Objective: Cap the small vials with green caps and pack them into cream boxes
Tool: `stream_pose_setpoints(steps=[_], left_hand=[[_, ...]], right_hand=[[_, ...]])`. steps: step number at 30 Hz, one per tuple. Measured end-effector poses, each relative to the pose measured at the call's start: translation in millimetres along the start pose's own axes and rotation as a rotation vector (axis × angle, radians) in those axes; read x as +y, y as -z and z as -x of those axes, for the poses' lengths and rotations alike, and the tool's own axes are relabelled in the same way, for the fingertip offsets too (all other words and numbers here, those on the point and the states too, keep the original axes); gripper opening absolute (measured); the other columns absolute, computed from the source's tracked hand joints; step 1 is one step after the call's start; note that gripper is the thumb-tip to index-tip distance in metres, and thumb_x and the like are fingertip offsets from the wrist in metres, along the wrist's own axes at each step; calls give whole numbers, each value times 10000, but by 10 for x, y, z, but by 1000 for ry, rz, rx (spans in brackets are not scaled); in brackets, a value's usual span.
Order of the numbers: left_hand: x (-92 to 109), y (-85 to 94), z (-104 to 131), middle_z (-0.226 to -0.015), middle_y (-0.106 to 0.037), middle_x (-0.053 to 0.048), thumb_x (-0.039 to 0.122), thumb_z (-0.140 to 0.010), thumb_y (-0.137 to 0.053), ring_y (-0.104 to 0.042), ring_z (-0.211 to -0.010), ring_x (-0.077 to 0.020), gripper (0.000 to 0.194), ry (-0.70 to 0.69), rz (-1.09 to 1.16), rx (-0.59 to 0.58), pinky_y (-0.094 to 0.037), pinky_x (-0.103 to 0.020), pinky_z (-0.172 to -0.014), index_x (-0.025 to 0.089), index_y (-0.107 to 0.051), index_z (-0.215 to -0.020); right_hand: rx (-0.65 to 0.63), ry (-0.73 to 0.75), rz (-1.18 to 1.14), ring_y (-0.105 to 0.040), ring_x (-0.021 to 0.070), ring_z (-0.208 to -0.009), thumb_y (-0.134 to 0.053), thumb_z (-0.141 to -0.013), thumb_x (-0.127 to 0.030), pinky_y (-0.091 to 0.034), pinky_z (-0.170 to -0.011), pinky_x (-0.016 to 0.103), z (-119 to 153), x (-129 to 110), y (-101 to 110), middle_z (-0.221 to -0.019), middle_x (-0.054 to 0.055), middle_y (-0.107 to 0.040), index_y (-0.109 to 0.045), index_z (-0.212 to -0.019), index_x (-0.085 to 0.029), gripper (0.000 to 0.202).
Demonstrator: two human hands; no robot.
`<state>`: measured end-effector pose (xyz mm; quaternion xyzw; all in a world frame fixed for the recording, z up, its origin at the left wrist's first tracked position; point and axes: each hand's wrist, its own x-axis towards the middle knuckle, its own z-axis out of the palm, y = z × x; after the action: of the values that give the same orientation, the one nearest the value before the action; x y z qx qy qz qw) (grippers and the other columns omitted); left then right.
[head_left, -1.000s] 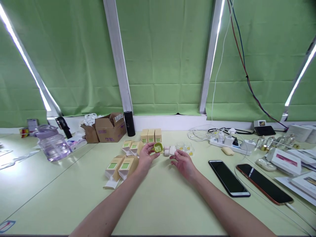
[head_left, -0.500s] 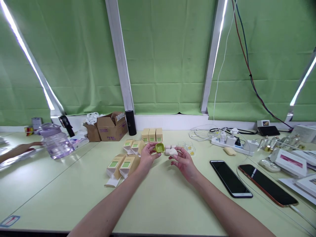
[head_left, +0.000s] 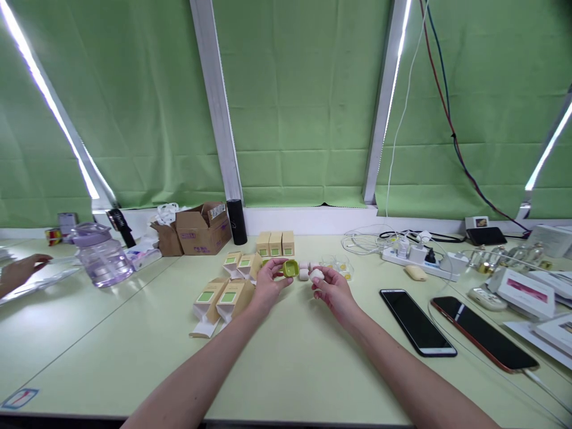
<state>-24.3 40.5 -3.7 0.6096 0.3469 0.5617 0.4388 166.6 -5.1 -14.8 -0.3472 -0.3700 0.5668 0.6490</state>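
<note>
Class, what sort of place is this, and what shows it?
Probably a shared office or workshop table: small cartons, a loaded power strip and another person's hand suggest it.

Creased green fabric (head_left: 304, 101) stretches across the back in panels, parted by slanting grey-white posts (head_left: 217, 101). Bright strips of light (head_left: 43, 83) run alongside several of these. Below sits a low white ledge (head_left: 304, 221), and before it spreads a broad, pale yellow-green surface (head_left: 290, 375) with a thin diagonal seam at left.
</note>
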Motion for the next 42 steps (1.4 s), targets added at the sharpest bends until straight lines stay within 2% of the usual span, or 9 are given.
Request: stream_pose_setpoints(steps=[5, 10, 14, 21, 27, 32, 42], left_hand=[[-1, 5, 10, -1139, -754, -109, 153, -648, -827, -701, -1041, -253, 476, -14, -68, 2, -510, -370, -900, 172, -657, -1092], [24, -10, 24, -1161, -747, -108, 113, -671, -790, -698, -1072, -258, 455, -35, -143, -7, -501, -399, -948, 175, -660, -1103], [39, -31, 40, -1167, -735, -89, 66, -673, -758, -679, -1092, -259, 445, -81, -252, -17, -493, -428, -985, 198, -686, -1092], [116, -69, 129, -1175, -685, -73, 52, -703, -752, -622, -1109, -254, 460, -199, -409, -62, -493, -434, -983, 247, -726, -1119], [146, -95, 174, -1205, -619, -71, 52, -709, -761, -579, -1178, -254, 496, -245, -405, -86, -483, -452, -1045, 284, -745, -1147], [158, -106, 172, -1200, -590, -80, 83, -684, -811, -568, -1198, -273, 506, -208, -396, -102, -450, -485, -1107, 301, -772, -1139], [184, -132, 195, -1138, -619, -75, 117, -675, -867, -535, -1194, -279, 509, -229, -370, -119, -451, -485, -1099, 319, -784, -1136]], right_hand=[[4, -31, -61, -702, 202, -724, -938, -502, -329, -540, -536, 275, -73, 35, 44, -889, 72, -765, -732, -1021, -177, 579], [15, 42, 18, -669, 177, -668, -934, -532, -386, -514, -502, 262, -82, 56, 42, -857, 60, -762, -729, -1054, -183, 597], [16, 113, 161, -615, 154, -661, -908, -586, -430, -478, -483, 241, -6, -20, -8, -816, 49, -739, -746, -1007, -174, 519], [-7, 186, 292, -607, 175, -672, -865, -623, -515, -473, -475, 258, 74, -105, -84, -814, 63, -736, -773, -966, -172, 494], [-25, 200, 336, -588, 179, -658, -858, -638, -574, -471, -485, 273, 64, -60, -64, -788, 66, -735, -800, -948, -160, 521], [-33, 205, 353, -593, 190, -631, -860, -644, -594, -468, -484, 288, 60, -54, -58, -727, 51, -722, -816, -918, -178, 500], [-34, 199, 331, -585, 174, -613, -855, -651, -619, -478, -487, 284, 45, 2, -50, -688, 38, -696, -797, -875, -178, 498]])
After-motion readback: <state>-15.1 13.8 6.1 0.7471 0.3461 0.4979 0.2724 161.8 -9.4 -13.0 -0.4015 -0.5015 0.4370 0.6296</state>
